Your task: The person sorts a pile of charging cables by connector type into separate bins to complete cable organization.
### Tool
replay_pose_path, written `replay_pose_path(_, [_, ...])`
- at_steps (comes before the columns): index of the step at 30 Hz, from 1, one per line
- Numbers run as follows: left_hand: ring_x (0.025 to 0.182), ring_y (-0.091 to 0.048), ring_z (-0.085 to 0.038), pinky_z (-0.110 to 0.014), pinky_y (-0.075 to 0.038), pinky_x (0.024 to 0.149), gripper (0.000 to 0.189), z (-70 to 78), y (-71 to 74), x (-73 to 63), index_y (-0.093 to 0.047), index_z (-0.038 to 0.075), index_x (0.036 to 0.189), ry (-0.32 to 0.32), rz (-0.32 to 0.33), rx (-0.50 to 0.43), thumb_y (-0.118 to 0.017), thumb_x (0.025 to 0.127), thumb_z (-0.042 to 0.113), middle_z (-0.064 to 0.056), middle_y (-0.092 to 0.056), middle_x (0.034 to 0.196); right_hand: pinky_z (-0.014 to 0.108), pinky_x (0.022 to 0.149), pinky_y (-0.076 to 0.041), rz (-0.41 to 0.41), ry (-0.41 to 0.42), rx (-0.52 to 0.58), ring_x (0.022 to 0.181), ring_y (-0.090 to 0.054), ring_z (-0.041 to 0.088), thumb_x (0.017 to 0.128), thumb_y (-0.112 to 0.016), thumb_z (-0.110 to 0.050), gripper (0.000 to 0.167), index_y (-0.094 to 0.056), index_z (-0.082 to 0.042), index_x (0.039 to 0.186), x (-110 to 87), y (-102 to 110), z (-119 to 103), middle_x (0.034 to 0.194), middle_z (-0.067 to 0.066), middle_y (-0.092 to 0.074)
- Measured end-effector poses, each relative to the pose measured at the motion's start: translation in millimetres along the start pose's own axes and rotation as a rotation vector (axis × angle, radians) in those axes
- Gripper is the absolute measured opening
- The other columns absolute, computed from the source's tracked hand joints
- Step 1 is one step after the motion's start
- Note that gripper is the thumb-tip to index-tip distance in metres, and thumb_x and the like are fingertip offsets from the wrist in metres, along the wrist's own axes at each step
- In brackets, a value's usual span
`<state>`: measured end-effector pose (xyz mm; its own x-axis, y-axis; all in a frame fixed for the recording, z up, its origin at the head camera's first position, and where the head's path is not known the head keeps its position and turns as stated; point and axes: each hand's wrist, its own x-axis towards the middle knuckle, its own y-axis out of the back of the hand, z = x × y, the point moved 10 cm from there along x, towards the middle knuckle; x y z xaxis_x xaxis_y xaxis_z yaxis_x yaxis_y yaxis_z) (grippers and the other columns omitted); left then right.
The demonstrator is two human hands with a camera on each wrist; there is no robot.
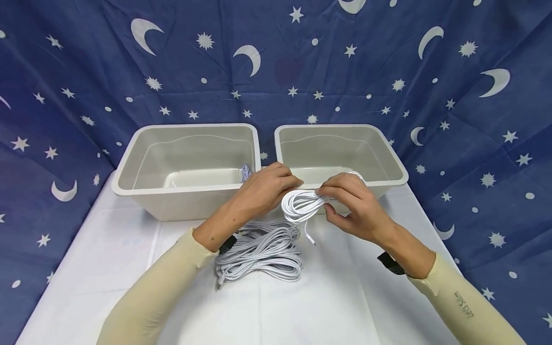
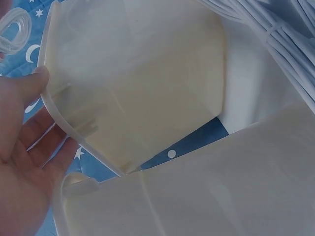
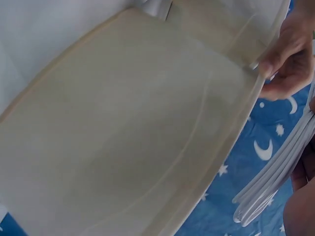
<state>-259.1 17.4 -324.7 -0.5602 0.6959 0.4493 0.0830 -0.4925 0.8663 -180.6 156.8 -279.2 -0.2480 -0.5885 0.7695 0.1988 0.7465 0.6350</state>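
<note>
Star-and-moon cloth (image 1: 276,43) around a white-draped table (image 1: 323,297) suggests a curtained-off workstation.

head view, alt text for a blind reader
A right hand holds a coiled white cable by the right bin, the left hand at that bin's rim. A cable pile and the left bin sit on the white table; a starry blue curtain hangs behind.
</note>
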Motion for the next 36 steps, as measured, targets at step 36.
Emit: replay_pose_path(36, [0.114, -0.062, -0.017, -0.032, -0.054, 0.094, 0.020, -1.0, -0.4, -4.3, -0.079, 0.017, 0.123, 0.001, 0.003, -0.001, -0.070, 0.104, 0.017, 0.003, -0.073, 0.112, 0.014, 0.089, -0.044, -0.031, -0.493, -0.104, 0.099, -0.069, 0.027, 0.080, -0.078, 0.011, 0.031, -0.078, -0.003, 0.107, -48.2, 27, 127, 0.106, 0.010, -0.076])
